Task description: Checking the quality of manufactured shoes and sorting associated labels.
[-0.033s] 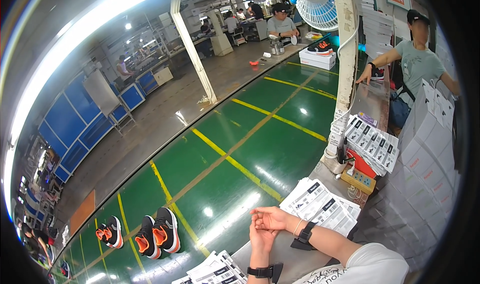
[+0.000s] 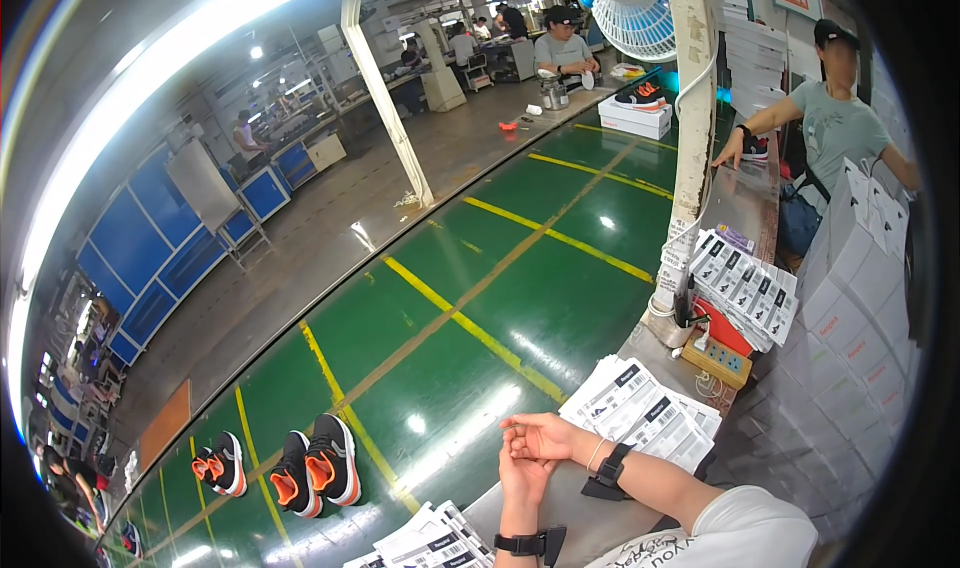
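My left hand [image 2: 523, 477] and my right hand [image 2: 546, 437] rest together at the near edge of the green conveyor belt [image 2: 480, 298]. They touch each other with palms partly turned up. Fingers of both are loosely bent, and I see nothing held in either. Beside my right wrist lies a stack of printed label sheets [image 2: 632, 408]; another paper stack [image 2: 437, 541] is left of my left forearm. On the belt to the left stand a pair of black and orange sneakers [image 2: 318, 468] and, farther left, more such sneakers [image 2: 220, 462].
A white post [image 2: 692, 118] rises beside the belt, with a power strip [image 2: 717, 359] and more label sheets [image 2: 745, 286] near its base. A shoebox [image 2: 635, 120] carries sneakers at the far end. A co-worker [image 2: 835, 118] stands at right behind stacked white boxes [image 2: 850, 288].
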Action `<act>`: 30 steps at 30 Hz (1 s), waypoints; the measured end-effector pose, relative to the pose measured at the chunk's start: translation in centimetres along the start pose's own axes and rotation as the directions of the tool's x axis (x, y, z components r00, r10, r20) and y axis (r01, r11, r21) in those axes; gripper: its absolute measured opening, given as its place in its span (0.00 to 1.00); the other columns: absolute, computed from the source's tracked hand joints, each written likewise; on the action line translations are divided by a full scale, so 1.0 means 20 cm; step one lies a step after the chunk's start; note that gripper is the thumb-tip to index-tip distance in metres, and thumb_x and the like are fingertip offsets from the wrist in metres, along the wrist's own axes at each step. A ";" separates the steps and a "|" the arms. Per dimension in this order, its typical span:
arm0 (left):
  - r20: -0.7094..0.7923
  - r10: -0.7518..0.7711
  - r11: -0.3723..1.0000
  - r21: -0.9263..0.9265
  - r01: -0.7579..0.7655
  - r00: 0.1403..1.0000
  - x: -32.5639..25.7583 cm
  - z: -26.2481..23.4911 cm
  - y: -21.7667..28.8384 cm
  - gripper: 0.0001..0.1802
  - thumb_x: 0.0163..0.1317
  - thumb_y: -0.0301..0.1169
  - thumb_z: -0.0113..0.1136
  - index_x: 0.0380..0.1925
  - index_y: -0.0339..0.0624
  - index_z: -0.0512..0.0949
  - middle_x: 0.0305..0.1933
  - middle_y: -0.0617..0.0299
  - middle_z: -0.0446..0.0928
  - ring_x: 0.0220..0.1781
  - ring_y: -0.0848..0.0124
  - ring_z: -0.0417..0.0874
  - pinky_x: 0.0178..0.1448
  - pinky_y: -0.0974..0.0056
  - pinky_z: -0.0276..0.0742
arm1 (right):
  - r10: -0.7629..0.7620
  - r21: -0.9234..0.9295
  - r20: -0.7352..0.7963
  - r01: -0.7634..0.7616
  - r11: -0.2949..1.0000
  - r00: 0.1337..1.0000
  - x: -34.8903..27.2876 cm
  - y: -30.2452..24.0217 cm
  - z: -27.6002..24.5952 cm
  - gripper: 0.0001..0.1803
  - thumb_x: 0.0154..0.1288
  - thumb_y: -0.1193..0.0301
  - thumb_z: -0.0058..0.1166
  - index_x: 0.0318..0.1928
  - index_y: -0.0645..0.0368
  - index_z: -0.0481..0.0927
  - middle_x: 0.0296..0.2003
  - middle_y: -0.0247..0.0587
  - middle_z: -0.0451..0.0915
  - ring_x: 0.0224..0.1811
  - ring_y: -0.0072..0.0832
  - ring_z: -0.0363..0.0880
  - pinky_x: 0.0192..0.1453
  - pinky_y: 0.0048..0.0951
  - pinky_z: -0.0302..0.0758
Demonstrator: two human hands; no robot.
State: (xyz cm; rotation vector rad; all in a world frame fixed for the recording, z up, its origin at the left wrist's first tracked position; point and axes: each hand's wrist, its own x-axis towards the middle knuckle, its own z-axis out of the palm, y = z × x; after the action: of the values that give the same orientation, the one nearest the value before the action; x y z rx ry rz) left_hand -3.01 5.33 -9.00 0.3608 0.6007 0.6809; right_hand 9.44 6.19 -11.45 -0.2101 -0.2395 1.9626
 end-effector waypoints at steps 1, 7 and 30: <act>-0.001 0.006 1.000 0.001 -0.006 1.000 0.00 0.00 0.00 0.18 0.66 0.48 0.35 0.41 0.51 0.69 0.56 0.53 0.68 0.59 0.55 0.71 0.60 0.45 0.68 | 0.000 -0.001 -0.003 0.000 1.000 1.000 0.00 0.00 0.00 0.16 0.72 0.66 0.36 0.50 0.65 0.70 0.39 0.45 0.77 0.38 0.31 0.78 0.50 0.33 0.76; 0.003 0.000 1.000 -0.004 0.000 1.000 0.01 -0.02 -0.01 0.17 0.66 0.48 0.36 0.40 0.52 0.69 0.56 0.55 0.69 0.59 0.55 0.70 0.60 0.45 0.68 | -0.003 -0.008 -0.015 0.002 1.000 1.000 0.00 0.00 0.00 0.16 0.71 0.66 0.36 0.50 0.65 0.70 0.38 0.44 0.77 0.37 0.30 0.77 0.50 0.33 0.77; -0.034 -0.003 1.000 -0.026 0.002 0.999 0.00 0.00 0.01 0.17 0.66 0.47 0.35 0.42 0.52 0.69 0.57 0.53 0.69 0.60 0.54 0.70 0.61 0.43 0.66 | 0.005 0.010 -0.014 -0.004 1.000 1.000 0.00 0.00 0.02 0.16 0.71 0.66 0.37 0.50 0.65 0.69 0.38 0.45 0.78 0.37 0.30 0.79 0.50 0.34 0.76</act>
State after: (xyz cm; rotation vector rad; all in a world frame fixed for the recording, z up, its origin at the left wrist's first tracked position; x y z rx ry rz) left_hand -3.11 5.35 -8.89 0.3247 0.6236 0.6928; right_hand 9.30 6.06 -11.00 -0.2184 -0.2203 1.9658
